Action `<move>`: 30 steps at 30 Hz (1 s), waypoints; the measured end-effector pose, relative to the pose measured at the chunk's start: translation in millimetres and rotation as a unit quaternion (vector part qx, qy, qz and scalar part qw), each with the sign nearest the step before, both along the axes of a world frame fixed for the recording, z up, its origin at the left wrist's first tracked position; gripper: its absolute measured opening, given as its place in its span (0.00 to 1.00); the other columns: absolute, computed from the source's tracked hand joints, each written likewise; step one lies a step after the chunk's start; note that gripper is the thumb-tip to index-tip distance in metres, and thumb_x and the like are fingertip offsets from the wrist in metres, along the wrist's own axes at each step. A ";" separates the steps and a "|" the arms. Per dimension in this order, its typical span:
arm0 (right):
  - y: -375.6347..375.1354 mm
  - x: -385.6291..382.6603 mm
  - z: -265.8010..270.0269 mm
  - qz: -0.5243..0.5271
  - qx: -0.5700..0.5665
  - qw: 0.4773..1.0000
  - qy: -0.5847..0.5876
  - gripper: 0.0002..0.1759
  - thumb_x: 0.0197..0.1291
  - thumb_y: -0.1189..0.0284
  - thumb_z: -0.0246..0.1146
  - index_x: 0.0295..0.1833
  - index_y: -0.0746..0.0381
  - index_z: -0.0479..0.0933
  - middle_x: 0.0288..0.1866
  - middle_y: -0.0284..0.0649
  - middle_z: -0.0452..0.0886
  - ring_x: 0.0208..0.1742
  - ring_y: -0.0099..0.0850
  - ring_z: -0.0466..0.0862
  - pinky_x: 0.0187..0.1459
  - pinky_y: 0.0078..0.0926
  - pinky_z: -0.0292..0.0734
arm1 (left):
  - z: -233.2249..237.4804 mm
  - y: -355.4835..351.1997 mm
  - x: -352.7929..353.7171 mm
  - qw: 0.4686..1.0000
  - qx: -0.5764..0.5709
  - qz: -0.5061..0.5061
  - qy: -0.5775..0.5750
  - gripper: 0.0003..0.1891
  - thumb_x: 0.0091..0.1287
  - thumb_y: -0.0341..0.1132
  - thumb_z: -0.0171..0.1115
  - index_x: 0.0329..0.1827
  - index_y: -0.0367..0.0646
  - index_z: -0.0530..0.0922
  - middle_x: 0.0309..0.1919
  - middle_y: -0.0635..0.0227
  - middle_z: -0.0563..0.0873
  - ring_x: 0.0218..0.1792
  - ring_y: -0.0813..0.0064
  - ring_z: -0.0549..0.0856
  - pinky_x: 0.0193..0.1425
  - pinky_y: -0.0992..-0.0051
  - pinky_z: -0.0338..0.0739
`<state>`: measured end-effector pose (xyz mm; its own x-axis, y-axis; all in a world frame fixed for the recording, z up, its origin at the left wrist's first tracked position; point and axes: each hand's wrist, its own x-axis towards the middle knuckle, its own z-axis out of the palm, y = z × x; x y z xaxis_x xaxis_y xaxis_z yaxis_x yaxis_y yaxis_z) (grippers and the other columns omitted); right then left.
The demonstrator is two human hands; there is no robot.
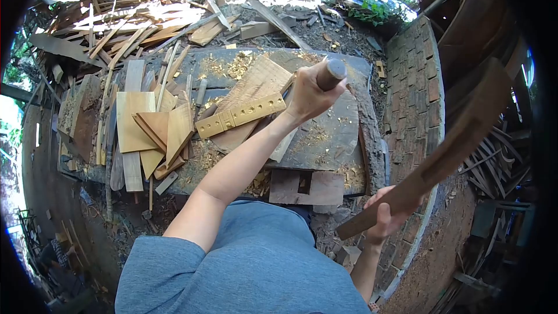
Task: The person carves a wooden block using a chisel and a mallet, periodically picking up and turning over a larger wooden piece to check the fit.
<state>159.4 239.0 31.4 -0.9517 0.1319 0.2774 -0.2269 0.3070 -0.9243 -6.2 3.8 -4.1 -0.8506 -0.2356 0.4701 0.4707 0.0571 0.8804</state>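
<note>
My left hand (311, 96) is closed around a round wooden piece (332, 73) with a flat grey end; it looks like a mallet or thick handle, seen end-on. Below and right, my right hand (385, 221) grips the lower end of a long curved wooden piece (450, 154), which rises to the upper right and has a dark recess partway along it. Under my left forearm, a yellow strip (241, 116) with a row of notches lies across a wide board (256, 81) on the workbench (343, 122). A chisel-like tool (201, 92) lies left of the board.
Cut boards and wedge pieces (139, 122) are stacked on the bench's left. Near my body sits a wooden block (328, 187) with a square hole. A low brick wall (410, 93) borders the right side. Scrap wood (145, 23) is heaped behind; wood chips are scattered about.
</note>
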 end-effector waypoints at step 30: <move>18.5 15.4 5.2 0.015 0.111 0.994 -0.017 0.49 0.56 0.60 0.63 0.79 0.64 0.47 0.73 0.49 0.59 0.67 0.44 0.67 0.67 0.43 0.60 | -16.9 48.4 9.5 0.977 -0.207 0.014 0.048 0.15 0.46 0.37 0.73 0.34 0.49 0.76 0.22 0.63 0.84 0.28 0.59 0.86 0.31 0.61 0.79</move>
